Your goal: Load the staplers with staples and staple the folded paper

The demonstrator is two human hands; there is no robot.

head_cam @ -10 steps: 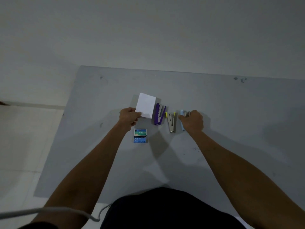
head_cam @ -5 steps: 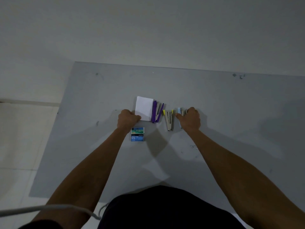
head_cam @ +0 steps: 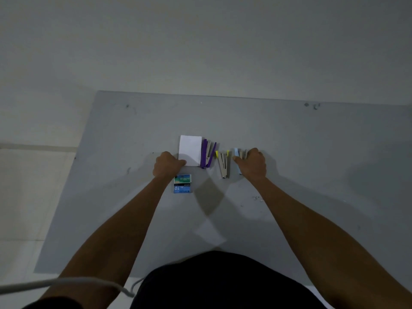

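Observation:
A white folded paper (head_cam: 190, 149) lies flat on the grey table (head_cam: 289, 141), and my left hand (head_cam: 167, 166) pinches its near left corner. Right of the paper lies a purple stapler (head_cam: 207, 154), swung open. A yellow-tipped stapler (head_cam: 223, 164) lies open beside it. My right hand (head_cam: 252, 164) rests on a light-blue stapler (head_cam: 237, 156), covering most of it. Two small staple boxes, a green one (head_cam: 182, 179) and a blue one (head_cam: 182, 188), sit just under my left wrist.
The table's left edge drops to a pale tiled floor (head_cam: 29, 197). A few loose staples (head_cam: 257, 199) lie near my right forearm. A grey cable (head_cam: 66, 284) crosses the lower left. The far wall stands behind the table.
The paper, held tilted up a second ago, has been lowered flat onto the table beside the purple stapler. My right hand has stayed on the light-blue stapler.

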